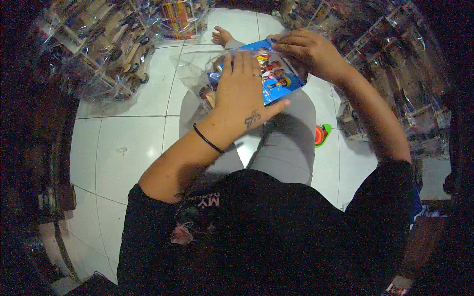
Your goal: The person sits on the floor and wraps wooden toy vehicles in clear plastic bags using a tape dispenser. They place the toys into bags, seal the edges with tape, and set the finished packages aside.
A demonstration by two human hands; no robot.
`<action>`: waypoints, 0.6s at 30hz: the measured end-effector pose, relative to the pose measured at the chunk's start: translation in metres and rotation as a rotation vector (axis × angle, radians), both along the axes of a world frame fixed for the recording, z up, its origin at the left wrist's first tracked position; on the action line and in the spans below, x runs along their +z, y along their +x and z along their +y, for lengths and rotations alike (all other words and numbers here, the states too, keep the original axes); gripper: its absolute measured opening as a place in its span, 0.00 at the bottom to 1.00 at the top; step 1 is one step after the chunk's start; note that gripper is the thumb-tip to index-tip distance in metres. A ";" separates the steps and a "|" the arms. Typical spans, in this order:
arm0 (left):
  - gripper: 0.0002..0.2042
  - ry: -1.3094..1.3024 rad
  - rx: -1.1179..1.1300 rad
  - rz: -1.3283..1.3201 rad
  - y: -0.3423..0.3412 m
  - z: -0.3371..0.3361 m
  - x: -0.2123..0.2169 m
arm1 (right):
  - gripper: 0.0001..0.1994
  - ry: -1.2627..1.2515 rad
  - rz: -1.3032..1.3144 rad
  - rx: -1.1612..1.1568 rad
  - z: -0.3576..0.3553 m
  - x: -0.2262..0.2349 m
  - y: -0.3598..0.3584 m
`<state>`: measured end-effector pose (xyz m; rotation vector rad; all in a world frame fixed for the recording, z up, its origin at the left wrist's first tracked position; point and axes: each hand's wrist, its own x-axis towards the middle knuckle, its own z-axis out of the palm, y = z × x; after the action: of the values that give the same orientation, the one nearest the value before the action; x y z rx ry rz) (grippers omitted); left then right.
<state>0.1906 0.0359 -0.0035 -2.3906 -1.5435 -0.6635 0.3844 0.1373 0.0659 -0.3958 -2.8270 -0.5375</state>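
On my lap rests a clear plastic bag [186,69] with a blue printed card or pack [289,88] showing small cartoon figures. My left hand [242,89] lies flat over the left part of it, fingers stretched out and the thumb pointing right. At the far right corner, my right hand [308,53] has its fingers bent together on the pack's edge; its fingertips are partly hidden. Some brownish contents show through the plastic left of my left hand, too unclear to name.
Large clear bags full of packed goods stand at the far left [106,54] and the right [395,74]. Another clear bag with orange-yellow packaging [177,19] sits ahead. A green and orange object [322,134] lies on the white tiled floor [131,140] by my right leg.
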 end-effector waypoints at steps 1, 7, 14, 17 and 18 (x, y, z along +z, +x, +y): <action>0.50 -0.040 0.032 0.018 0.001 -0.001 0.002 | 0.18 -0.030 0.003 -0.066 -0.003 -0.001 0.001; 0.45 0.127 -0.040 -0.001 0.028 -0.028 0.011 | 0.18 -0.157 0.151 -0.108 -0.008 0.007 0.004; 0.45 0.007 0.004 0.095 0.033 -0.022 -0.010 | 0.19 -0.034 -0.022 0.015 -0.011 -0.009 0.008; 0.46 0.086 -0.053 0.030 0.026 -0.013 -0.020 | 0.21 -0.042 -0.030 -0.013 -0.015 -0.019 0.011; 0.46 0.009 -0.004 0.047 0.025 -0.012 -0.021 | 0.21 -0.053 -0.093 -0.033 -0.016 -0.021 0.012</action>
<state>0.2160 0.0243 -0.0244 -2.3864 -1.5141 -0.6097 0.3962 0.1209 0.0452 -0.4391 -2.9338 -0.5012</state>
